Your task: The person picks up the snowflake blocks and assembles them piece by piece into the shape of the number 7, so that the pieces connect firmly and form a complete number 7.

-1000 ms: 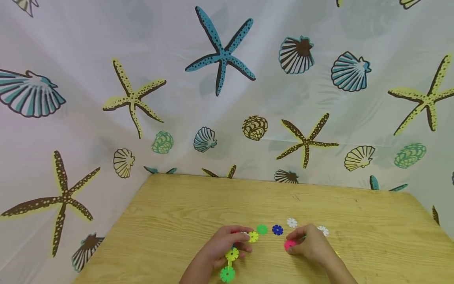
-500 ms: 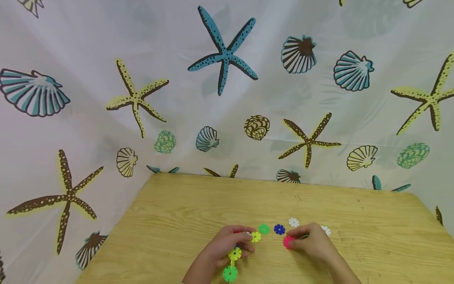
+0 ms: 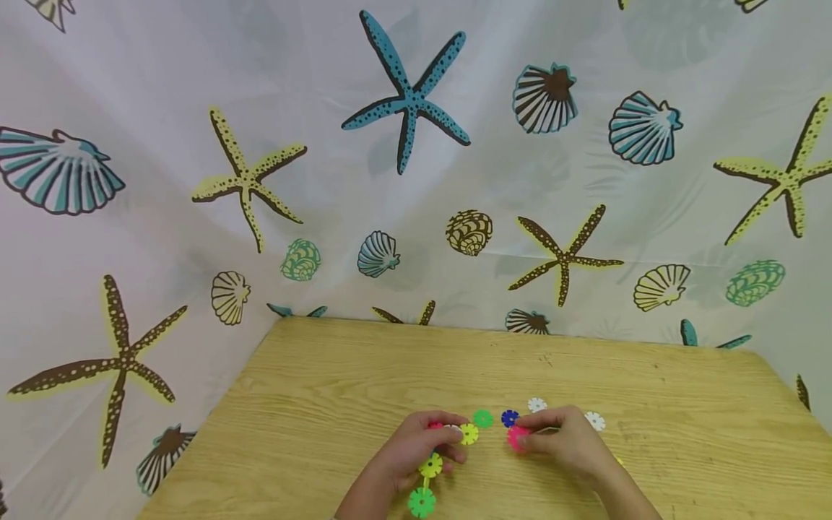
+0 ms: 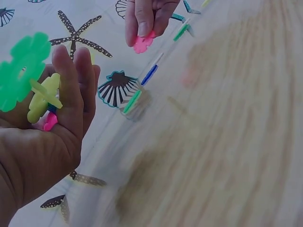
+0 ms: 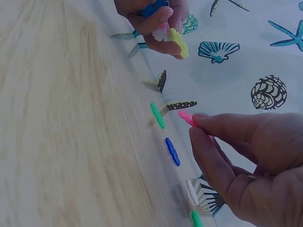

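My left hand [image 3: 416, 449] holds a chain of notched plastic discs joined edge to edge. From its near end hang a green disc [image 3: 422, 502] and a yellow disc [image 3: 430, 464]; a second yellow disc [image 3: 469, 433] sticks out at the fingertips. Pink, white and blue discs between are partly hidden by the fingers. Between thumb and forefinger, my right hand [image 3: 572, 444] pinches a single pink disc [image 3: 516, 438] above the table. That disc is apart from the chain, edge-on in the right wrist view [image 5: 186, 117].
Beyond the hands, a green disc [image 3: 483, 419], a blue disc [image 3: 510, 418] and a white disc [image 3: 536, 405] lie loose on the wooden table [image 3: 325, 390]. Another white disc [image 3: 594, 421] lies past my right hand. A shell-and-starfish cloth [image 3: 416, 195] hangs behind the table.
The right hand has carried the pink disc a little to the left and away from me, closer to the chain. My left hand has barely moved.
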The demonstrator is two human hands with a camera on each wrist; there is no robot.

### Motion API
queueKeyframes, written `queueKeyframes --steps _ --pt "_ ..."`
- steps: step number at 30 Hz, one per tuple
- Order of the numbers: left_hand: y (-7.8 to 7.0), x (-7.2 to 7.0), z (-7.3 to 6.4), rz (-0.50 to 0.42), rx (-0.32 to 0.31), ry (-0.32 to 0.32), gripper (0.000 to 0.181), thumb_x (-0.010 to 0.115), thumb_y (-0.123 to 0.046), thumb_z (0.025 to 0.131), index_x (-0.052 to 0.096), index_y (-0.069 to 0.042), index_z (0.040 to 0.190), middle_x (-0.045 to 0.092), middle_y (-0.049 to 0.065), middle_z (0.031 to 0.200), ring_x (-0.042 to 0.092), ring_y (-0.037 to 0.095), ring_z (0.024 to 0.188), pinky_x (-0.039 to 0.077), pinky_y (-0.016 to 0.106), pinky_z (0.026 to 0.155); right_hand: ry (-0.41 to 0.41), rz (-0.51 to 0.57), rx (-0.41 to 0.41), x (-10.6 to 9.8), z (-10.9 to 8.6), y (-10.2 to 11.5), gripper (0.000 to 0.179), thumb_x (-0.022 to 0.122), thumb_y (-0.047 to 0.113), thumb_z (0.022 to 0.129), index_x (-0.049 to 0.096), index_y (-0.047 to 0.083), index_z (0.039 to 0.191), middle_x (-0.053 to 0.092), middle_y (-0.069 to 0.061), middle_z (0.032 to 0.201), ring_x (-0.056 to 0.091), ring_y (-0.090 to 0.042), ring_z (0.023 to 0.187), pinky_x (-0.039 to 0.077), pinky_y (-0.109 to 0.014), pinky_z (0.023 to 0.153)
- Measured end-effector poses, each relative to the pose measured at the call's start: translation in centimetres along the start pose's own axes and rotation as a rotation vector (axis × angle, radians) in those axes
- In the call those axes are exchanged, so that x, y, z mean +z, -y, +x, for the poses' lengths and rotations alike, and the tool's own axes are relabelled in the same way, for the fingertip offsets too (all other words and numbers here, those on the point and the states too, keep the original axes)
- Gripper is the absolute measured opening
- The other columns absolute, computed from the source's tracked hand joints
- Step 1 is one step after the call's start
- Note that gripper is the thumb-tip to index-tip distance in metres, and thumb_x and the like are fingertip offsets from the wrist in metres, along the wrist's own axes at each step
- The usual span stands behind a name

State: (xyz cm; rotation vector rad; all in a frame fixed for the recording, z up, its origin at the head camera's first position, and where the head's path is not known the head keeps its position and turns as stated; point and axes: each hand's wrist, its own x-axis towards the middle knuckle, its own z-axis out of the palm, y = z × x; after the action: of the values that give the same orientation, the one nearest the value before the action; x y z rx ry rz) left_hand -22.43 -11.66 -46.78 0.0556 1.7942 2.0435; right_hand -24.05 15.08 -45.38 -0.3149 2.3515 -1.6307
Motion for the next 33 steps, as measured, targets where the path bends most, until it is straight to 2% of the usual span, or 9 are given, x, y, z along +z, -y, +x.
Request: queueKeyframes --steps 8,17,26,33 --pt "-0.2 0.1 -0.1 0.026 0.013 0.000 0.034 0.066 -0.013 0.092 0.066 0.000 0.123 0.070 0.009 0.086 0.068 0.010 0.067 0.053 0.017 0.054 0.029 0.064 -0.038 0.3 0.0 0.8 0.032 0.081 0.013 0.083 0.075 -0.003 0.111 0.071 -0.015 0.114 0.070 -0.014 0.090 0.061 -0.030 0.077" --pt "0.0 0.0 0.0 0.038 0.006 -0.007 0.033 0.066 -0.011 0.092 0.066 0.000 0.123 0.071 0.010 0.089 0.070 0.010 0.068 0.055 0.018 0.055 0.075 0.128 -0.097 1.2 -0.1 1.0 0.035 0.078 0.008 0.085 0.071 -0.008 0.116 0.066 -0.025 0.124 0.072 -0.013 0.091 0.061 -0.029 0.078" --pt "0.1 0.0 -0.1 0.066 0.007 0.008 0.033 0.065 -0.013 0.092 0.066 0.000 0.122 0.071 0.005 0.077 0.069 0.010 0.066 0.055 0.018 0.054 0.059 0.152 -0.116 2.1 -0.2 1.2 0.034 0.079 0.009 0.085 0.072 -0.006 0.115 0.071 -0.020 0.117 0.072 -0.009 0.090 0.059 -0.024 0.080" --pt "0.0 0.1 -0.1 0.068 0.013 0.020 0.033 0.064 -0.013 0.093 0.066 0.000 0.123 0.071 0.002 0.070 0.068 0.010 0.065 0.054 0.019 0.055 0.089 0.152 -0.173 2.6 -0.3 1.4 0.031 0.077 0.010 0.087 0.072 -0.006 0.113 0.071 -0.022 0.114 0.072 -0.012 0.092 0.060 -0.026 0.081"
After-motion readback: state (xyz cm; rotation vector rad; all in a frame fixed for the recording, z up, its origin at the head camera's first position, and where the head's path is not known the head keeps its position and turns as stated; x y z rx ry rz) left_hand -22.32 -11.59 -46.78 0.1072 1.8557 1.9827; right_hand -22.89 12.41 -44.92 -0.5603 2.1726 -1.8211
